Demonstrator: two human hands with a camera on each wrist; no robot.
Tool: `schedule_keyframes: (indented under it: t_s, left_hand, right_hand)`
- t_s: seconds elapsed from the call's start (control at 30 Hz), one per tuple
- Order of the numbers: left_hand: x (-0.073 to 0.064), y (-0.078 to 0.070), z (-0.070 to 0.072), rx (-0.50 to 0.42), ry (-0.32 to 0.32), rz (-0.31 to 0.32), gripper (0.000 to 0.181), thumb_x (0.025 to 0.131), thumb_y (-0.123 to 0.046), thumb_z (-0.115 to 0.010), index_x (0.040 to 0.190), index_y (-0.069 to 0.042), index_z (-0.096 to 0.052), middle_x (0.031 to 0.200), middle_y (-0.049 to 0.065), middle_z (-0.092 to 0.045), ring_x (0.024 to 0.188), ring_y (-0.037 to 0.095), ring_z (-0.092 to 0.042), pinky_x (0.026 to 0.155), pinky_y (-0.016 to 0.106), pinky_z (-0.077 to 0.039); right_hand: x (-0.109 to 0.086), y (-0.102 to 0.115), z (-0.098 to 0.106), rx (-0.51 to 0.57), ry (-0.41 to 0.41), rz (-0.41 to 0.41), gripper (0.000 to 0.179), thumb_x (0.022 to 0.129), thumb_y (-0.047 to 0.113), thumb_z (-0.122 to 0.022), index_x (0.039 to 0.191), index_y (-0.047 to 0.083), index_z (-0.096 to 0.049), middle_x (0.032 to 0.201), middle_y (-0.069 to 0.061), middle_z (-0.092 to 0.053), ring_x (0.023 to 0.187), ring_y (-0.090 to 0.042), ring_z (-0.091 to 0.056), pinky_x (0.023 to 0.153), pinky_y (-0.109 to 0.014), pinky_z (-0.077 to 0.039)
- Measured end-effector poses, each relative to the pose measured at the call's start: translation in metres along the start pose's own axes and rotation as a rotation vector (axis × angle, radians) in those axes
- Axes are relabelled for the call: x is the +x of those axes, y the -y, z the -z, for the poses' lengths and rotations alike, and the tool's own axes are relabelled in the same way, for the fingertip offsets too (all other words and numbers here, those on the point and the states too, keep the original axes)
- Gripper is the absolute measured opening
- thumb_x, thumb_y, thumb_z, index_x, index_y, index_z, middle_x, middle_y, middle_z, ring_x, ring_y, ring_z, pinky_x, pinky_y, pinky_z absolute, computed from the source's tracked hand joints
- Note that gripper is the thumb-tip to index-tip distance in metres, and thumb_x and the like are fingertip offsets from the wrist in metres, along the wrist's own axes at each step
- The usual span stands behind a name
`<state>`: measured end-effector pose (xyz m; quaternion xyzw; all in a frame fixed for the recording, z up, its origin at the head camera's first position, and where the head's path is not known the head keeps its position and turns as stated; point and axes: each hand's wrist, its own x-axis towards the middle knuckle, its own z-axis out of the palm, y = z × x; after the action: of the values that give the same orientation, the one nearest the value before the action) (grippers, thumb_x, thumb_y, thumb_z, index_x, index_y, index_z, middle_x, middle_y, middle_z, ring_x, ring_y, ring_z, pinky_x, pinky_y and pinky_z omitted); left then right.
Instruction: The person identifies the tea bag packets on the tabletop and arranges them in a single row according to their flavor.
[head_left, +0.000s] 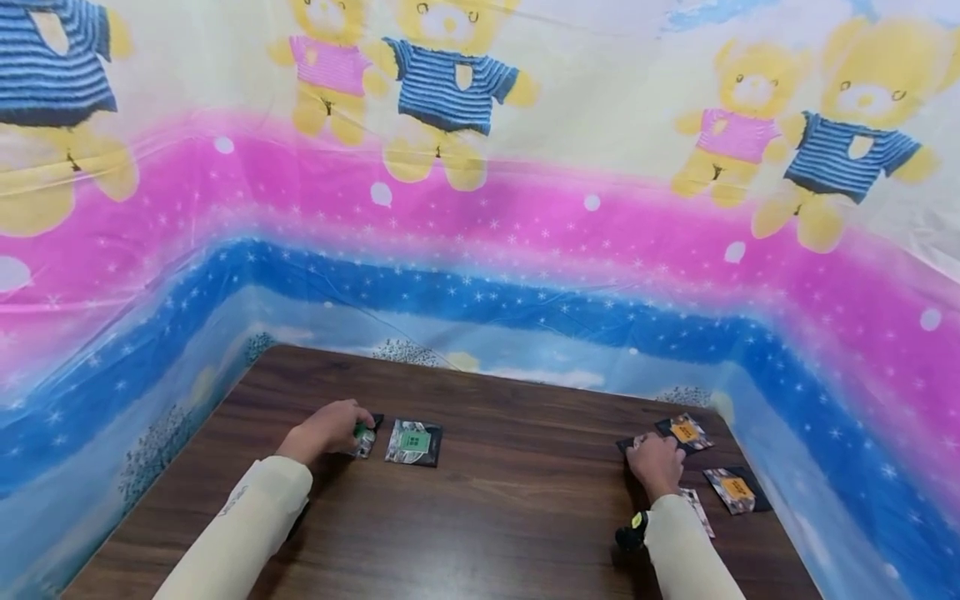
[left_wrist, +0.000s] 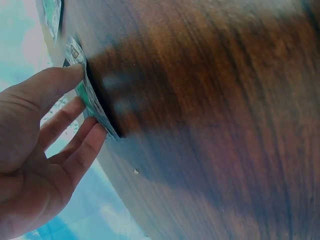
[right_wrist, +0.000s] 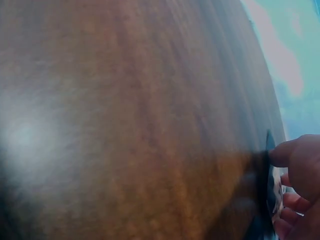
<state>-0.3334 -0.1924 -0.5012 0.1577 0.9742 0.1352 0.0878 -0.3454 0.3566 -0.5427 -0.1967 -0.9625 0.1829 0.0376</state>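
Note:
On the left part of the table, my left hand (head_left: 328, 429) holds a small flat packet (head_left: 365, 442) with a green label. The left wrist view shows the thumb and fingertips on this packet (left_wrist: 92, 102), which lies close over the wood. Just right of it is a second green-labelled packet (head_left: 414, 442). My right hand (head_left: 657, 465), at the right side, grips a dark packet (head_left: 624, 445) mostly hidden under the fingers. In the right wrist view, thumb and fingers are at this packet's edges (right_wrist: 272, 192).
Beyond the right hand lies an orange-labelled packet (head_left: 686, 431), with another (head_left: 737, 490) near the right table edge. A further packet (head_left: 700, 512) is partly covered by the right wrist. A printed bear curtain (head_left: 480, 225) surrounds the dark wooden table (head_left: 480, 517).

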Motion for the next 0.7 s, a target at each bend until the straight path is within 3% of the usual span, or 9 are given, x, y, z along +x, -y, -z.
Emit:
schedule_keyframes:
  t_s: [0.4,0.7]
  left_hand:
    - [-0.004,-0.005,0.005,-0.009,-0.006,0.012,0.036,0.083,-0.002,-0.076,0.118,-0.009,-0.074,0.12,0.017,-0.064,0.107,0.033,-0.064,0.088,0.047,-0.055]
    - [0.0,0.001,0.001,-0.008,0.008,0.021,0.035,0.084,-0.002,-0.077,0.118,-0.011,-0.074,0.125,0.018,-0.063,0.114,0.036,-0.062,0.091,0.049,-0.054]
  right_hand:
    - [0.003,-0.004,0.011,-0.052,0.078,0.106,0.048,0.096,0.024,-0.062,0.127,-0.013,-0.06,0.127,-0.038,-0.054,0.118,-0.05,-0.045,0.098,-0.061,-0.036]
    - [0.003,-0.01,0.004,-0.019,0.088,0.191,0.044,0.096,0.02,-0.065,0.129,-0.007,-0.062,0.126,-0.035,-0.058,0.119,-0.047,-0.047,0.1,-0.06,-0.033]
